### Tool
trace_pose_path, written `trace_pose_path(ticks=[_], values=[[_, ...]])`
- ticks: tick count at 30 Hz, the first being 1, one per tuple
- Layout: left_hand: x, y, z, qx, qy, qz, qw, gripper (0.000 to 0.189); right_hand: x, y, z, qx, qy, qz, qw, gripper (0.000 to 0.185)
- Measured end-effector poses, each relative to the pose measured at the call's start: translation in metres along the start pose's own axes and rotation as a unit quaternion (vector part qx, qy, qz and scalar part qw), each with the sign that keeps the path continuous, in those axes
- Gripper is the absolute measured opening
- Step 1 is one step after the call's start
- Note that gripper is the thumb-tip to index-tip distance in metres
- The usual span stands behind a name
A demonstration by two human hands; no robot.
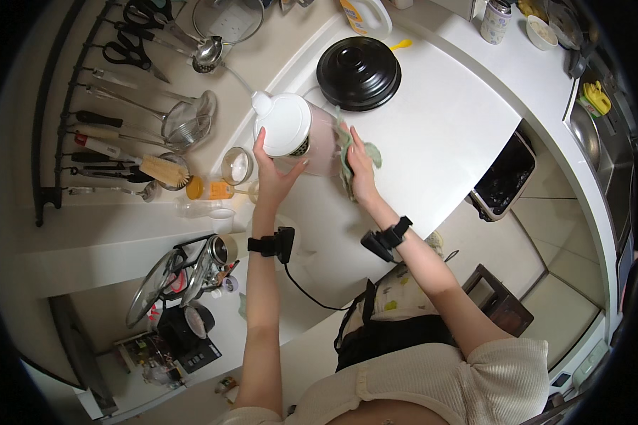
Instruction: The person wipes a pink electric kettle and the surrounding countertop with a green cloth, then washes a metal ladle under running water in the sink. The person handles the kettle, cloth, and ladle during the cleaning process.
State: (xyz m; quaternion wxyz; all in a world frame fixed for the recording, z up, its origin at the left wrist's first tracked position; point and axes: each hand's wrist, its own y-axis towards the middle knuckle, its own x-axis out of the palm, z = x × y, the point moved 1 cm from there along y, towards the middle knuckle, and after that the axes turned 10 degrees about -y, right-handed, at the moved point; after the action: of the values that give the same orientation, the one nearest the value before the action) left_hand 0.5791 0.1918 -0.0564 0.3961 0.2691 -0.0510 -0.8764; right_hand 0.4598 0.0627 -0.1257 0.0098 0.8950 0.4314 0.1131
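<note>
A small kitchen appliance (323, 141) with a round white lid and a pale pink body stands on the white counter (420, 159), tilted in the view. My left hand (274, 178) grips its near side, one finger reaching onto the lid and the thumb along the body. Against the body's right side, my right hand (362, 172) holds a crumpled green cloth (345, 151), part of which hangs out beyond the fingers. Just behind the appliance is a black lidded pot (359, 74), with a yellow spoon (402, 44) beside it.
Scissors, strainers and a brush (165, 170) hang from a wall rail at left. A glass jar (237, 166) and an orange-capped bottle (207, 188) stand by the wall. An open bin (505, 175) lies below the counter's right edge. A detergent jug (369, 18) is at the back.
</note>
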Motion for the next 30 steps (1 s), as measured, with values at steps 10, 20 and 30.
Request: trace_pose_path(ticks=[10,20,30], values=[[0.002,0.002,0.01,-0.096,-0.2,0.039,0.974,0.09,0.055,0.008,0.016,-0.024,-0.318,0.03,0.947,0.063],[0.007,0.0,0.006,-0.08,-0.156,0.046,0.983,0.094,0.041,-0.027,0.063,-0.019,-0.273,0.152,0.95,0.061],[0.009,-0.001,0.006,-0.097,-0.171,0.063,0.978,0.096,0.063,-0.042,0.012,-0.022,-0.378,0.045,0.924,0.059]])
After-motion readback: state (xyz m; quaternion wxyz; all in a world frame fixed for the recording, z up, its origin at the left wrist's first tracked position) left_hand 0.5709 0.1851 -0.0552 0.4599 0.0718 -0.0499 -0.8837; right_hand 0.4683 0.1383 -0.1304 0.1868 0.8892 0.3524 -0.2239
